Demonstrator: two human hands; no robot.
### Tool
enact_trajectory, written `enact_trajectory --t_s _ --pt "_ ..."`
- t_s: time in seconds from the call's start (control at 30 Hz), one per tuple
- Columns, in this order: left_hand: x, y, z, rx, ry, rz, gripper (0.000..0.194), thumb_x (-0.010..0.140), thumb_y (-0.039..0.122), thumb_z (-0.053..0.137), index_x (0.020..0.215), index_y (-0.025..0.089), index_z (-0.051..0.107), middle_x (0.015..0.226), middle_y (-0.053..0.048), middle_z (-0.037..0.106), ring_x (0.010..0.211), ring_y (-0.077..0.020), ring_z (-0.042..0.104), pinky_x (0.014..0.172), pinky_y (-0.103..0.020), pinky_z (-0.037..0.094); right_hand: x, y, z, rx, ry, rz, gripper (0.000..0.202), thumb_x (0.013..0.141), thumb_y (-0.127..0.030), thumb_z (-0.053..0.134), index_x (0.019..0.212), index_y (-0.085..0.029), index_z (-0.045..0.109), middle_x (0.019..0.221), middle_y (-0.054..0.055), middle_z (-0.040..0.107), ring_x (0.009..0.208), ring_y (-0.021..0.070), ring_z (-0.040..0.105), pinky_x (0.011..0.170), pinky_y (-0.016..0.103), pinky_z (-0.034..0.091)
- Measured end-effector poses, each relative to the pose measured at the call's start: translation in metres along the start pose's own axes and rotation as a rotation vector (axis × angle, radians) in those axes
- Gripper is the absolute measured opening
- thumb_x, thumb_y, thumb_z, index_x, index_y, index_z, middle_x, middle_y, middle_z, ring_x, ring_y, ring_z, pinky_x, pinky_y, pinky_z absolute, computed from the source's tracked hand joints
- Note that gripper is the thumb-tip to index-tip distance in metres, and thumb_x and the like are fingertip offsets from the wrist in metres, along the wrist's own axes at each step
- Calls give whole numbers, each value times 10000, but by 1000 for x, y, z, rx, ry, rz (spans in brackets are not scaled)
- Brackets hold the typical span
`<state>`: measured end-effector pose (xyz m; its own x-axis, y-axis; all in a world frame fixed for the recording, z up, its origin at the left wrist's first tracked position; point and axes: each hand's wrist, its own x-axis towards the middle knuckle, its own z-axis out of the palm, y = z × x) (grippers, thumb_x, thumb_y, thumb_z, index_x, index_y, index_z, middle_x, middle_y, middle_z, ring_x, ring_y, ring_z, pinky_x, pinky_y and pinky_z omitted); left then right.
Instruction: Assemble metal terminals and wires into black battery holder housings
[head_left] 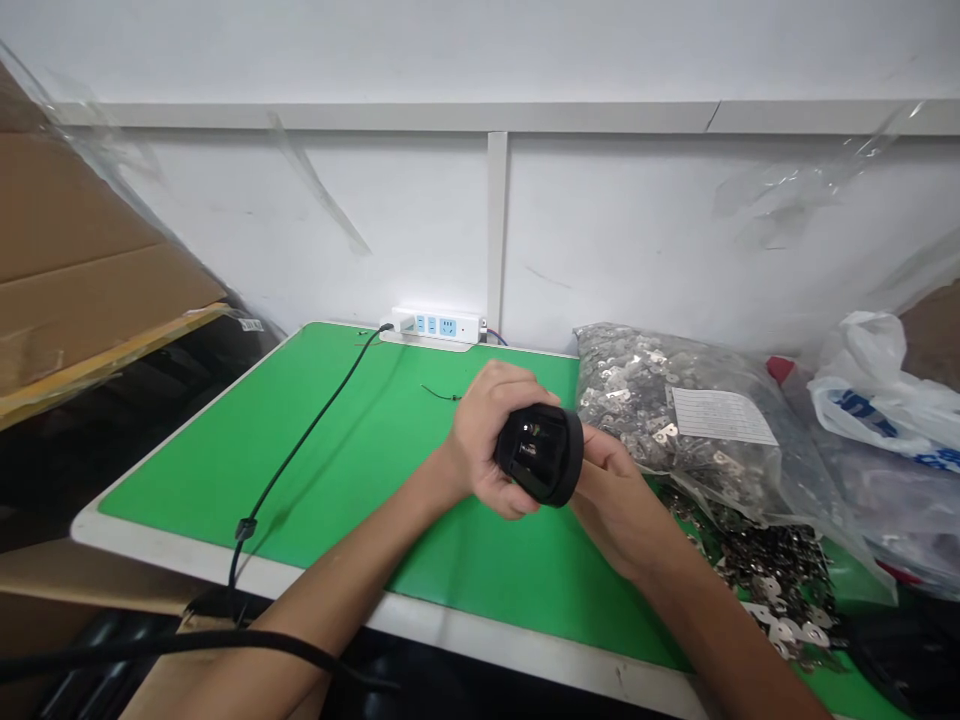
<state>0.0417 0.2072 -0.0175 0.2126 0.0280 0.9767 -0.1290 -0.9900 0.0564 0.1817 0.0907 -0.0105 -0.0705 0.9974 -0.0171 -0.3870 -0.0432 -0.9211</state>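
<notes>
A glossy black rounded part point(538, 453) with a wider dark rim is held up above the green table mat point(360, 470). My left hand point(491, 435) wraps around its left side, thumb below and fingers over the top. Behind the rim on the right is my right hand point(611, 490), its fingers bent and partly hidden by the part, so what its fingertips hold cannot be made out.
A white power strip point(442, 325) with a plugged-in black cable point(315, 420) lies at the back. On the right are a clear bag of metal pieces point(637, 390), loose metal pieces point(787, 580) and a white plastic bag point(870, 380). Cardboard point(82, 220) stands left.
</notes>
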Motion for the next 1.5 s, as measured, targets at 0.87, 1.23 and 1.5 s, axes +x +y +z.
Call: enact_trajectory --t_s 0.87,1.23,1.5 --pt "-2 7 6 -126 -106 -75 866 821 963 473 1194 199 634 944 -129 732 840 -279 703 785 -469 586 -2 -1 4 100 28 13 299 678 -506 957 773 -292 770 974 32 655 969 240 578 863 361 507" --pt "0 12 11 -109 24 -101 800 902 915 374 1119 204 671 889 -94 701 805 -262 684 739 -435 592 2 3 4 81 -33 -69 279 740 -460 929 759 -241 757 1089 51 649 1159 247 553 1017 343 492" --pt "2 24 14 -347 26 -345 716 934 865 444 1022 190 667 891 -72 679 781 -220 635 739 -392 540 1 -2 8 147 -77 -11 278 753 -444 912 755 -221 746 891 28 583 873 185 492 815 313 459"
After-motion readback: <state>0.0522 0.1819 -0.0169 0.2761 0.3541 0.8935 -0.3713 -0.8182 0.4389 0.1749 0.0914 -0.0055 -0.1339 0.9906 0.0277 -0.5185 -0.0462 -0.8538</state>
